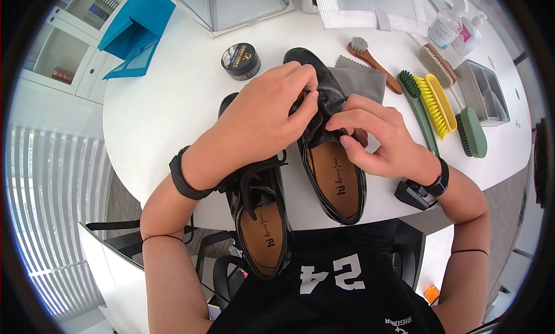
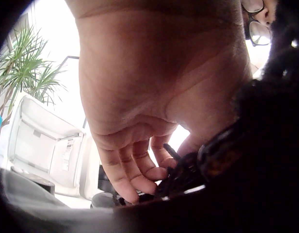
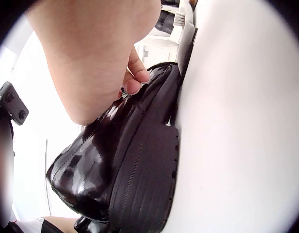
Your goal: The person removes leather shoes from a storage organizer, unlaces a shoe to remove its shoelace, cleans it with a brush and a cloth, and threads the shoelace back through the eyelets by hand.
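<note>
Two glossy black lace-up shoes with tan insoles lie side by side. My left hand (image 1: 272, 105) reaches across the left shoe (image 1: 263, 230) to the lacing of the right shoe (image 1: 335, 178). Its thumb and fingertips pinch a black shoelace (image 2: 171, 151), whose end pokes up between them in the left wrist view. Over the opening of the right shoe, my right hand (image 1: 378, 134) has its fingers loosely bent. Its index finger and thumb stand apart, and fingertips (image 3: 135, 86) touch the upper by the laces in the right wrist view. The left hand covers part of both shoes.
A round black tin (image 1: 240, 61) stands beyond the shoes. A grey cloth (image 1: 364, 79), a wooden-handled brush (image 1: 376, 65), a green brush (image 1: 419, 111), a yellow-bristled brush (image 1: 436, 105) and a grey box (image 1: 483, 94) lie to the right. Pump bottles (image 1: 457, 30) stand at the back.
</note>
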Motion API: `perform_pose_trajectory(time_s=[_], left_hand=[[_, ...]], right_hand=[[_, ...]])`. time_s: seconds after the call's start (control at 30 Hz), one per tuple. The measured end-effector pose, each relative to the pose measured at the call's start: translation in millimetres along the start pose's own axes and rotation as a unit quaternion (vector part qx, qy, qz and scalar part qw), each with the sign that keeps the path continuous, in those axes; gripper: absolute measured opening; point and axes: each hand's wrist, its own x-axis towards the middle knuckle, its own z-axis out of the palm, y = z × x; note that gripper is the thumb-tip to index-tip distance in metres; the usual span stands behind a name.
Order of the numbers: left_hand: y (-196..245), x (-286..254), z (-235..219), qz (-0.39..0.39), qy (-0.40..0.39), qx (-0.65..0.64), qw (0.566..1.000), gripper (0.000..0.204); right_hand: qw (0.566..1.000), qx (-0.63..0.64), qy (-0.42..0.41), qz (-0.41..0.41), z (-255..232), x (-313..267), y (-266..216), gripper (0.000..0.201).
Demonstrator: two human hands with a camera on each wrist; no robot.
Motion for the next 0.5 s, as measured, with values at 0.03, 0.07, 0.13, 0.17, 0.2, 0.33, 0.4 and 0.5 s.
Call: perform_pose_trajectory(time_s=[0.03, 0.07, 0.13, 0.17, 0.2, 0.33, 0.4, 0.5], left_hand=[[0.1, -0.1, 0.0, 0.0, 0.0, 0.0, 1.0, 0.011], [0.4, -0.3, 0.0, -0.002, 0.0, -0.001, 1.0, 0.011], [0.6, -0.4, -0.1, -0.004, -0.001, -0.002, 1.0, 0.011], [0.7, -0.4, -0.1, -0.004, -0.001, -0.001, 1.0, 0.011], [0.7, -0.4, -0.2, -0.004, -0.001, 0.0, 1.0, 0.011], [0.5, -0.5, -1.3, -0.004, -0.004, -0.001, 1.0, 0.011], [0.7, -0.4, -2.3, -0.009, -0.006, -0.001, 1.0, 0.012], [2.6, -1.0, -3.7, -0.022, -0.006, -0.005, 1.0, 0.012]], right_hand=[[1.0, 0.0, 0.0, 0.0, 0.1, 0.0, 0.0, 0.029], [1.0, 0.0, 0.001, -0.001, 0.3, -0.1, 0.1, 0.029], [1.0, 0.0, 0.002, -0.001, 0.5, -0.2, 0.4, 0.029], [1.0, 0.002, 0.002, -0.002, 0.6, -0.2, 0.6, 0.029], [1.0, 0.004, 0.002, -0.002, 0.6, -0.2, 0.8, 0.029], [1.0, 0.0, 0.002, -0.002, 0.9, -0.3, 0.7, 0.029], [1.0, -0.001, 0.007, -0.007, 0.9, -0.1, 0.8, 0.029], [1.0, 0.007, 0.002, 0.002, 0.0, -0.2, -0.5, 0.029]])
